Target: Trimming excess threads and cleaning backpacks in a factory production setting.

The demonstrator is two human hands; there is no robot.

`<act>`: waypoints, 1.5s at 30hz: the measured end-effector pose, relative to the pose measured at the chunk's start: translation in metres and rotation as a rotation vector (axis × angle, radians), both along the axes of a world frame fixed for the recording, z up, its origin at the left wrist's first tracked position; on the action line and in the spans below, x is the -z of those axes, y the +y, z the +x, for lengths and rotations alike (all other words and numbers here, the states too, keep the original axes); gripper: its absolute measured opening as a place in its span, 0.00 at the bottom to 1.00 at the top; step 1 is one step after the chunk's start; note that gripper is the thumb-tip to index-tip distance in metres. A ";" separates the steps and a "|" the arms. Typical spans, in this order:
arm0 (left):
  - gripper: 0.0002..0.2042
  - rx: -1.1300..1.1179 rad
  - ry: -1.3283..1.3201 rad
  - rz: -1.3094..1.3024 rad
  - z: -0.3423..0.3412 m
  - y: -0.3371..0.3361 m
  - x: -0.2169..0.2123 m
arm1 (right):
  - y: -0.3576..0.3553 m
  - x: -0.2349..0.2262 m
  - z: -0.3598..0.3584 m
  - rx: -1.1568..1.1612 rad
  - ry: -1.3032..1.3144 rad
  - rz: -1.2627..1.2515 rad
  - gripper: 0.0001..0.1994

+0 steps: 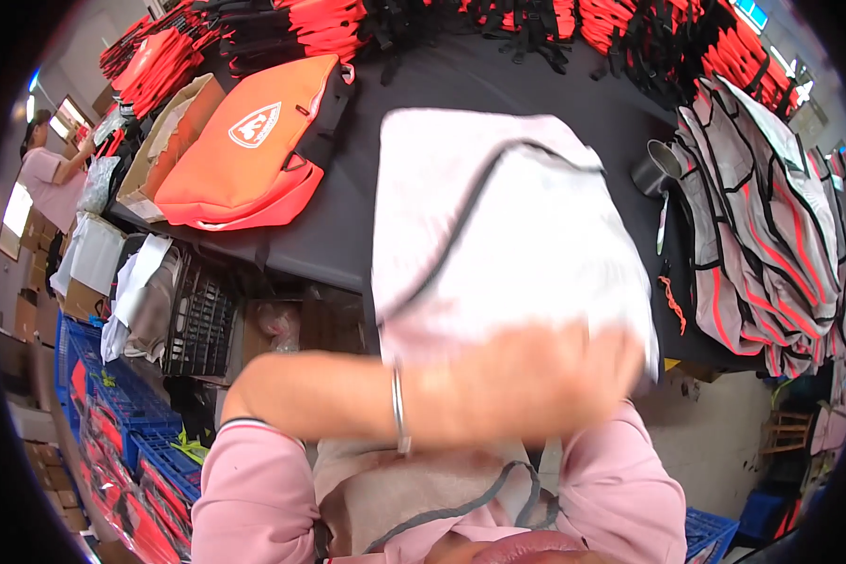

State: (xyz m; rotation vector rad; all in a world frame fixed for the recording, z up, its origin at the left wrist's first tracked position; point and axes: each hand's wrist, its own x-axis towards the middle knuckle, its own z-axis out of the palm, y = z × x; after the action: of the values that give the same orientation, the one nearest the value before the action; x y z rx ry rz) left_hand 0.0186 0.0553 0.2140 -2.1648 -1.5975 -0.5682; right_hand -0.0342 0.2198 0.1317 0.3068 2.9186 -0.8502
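A pale pinkish-white fabric bag panel with a dark curved trim line lies in front of me on the dark tabletop. My left forearm, with a silver bracelet, crosses from the left. My left hand is over the panel's near edge, its fingers smeared by motion. My right sleeve rises toward the panel's near right corner. There my right hand merges with the left in the blur, and its grip cannot be made out. An orange bag with a white shield emblem lies to the left.
Grey bags with red stripes hang over the right edge, beside a metal cup. Orange pieces and black straps line the far side. A cardboard box stands at left, above blue crates. A person is at far left.
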 end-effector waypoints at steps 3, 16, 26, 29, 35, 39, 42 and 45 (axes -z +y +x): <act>0.16 0.236 -0.221 -0.032 0.020 -0.042 0.010 | -0.002 -0.007 -0.019 -0.001 0.046 0.037 0.22; 0.18 0.032 -1.517 0.726 -0.307 0.031 -0.014 | 0.009 -0.116 -0.037 0.093 0.303 0.346 0.21; 0.18 0.084 -1.596 0.573 -0.299 0.061 0.054 | 0.010 -0.126 -0.031 0.148 0.415 0.391 0.20; 0.18 0.064 -1.626 0.533 -0.292 0.055 0.084 | 0.007 -0.119 -0.034 0.142 0.436 0.385 0.20; 0.18 0.029 -1.663 0.463 -0.280 0.038 0.131 | 0.002 -0.110 -0.042 0.127 0.502 0.374 0.20; 0.19 0.023 -1.668 0.436 -0.277 0.030 0.147 | 0.001 -0.114 -0.052 0.112 0.568 0.384 0.20; 0.19 0.018 -1.673 0.418 -0.273 0.026 0.157 | 0.002 -0.116 -0.060 0.097 0.617 0.391 0.19; 0.19 0.000 -1.677 0.402 -0.272 0.016 0.168 | -0.001 -0.115 -0.072 0.076 0.665 0.388 0.19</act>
State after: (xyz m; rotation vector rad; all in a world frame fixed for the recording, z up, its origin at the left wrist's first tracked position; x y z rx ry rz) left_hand -0.2538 0.0711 0.0460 -1.1140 -1.6758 -2.8119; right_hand -0.1058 0.2187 0.2471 0.1812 3.7189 -0.4359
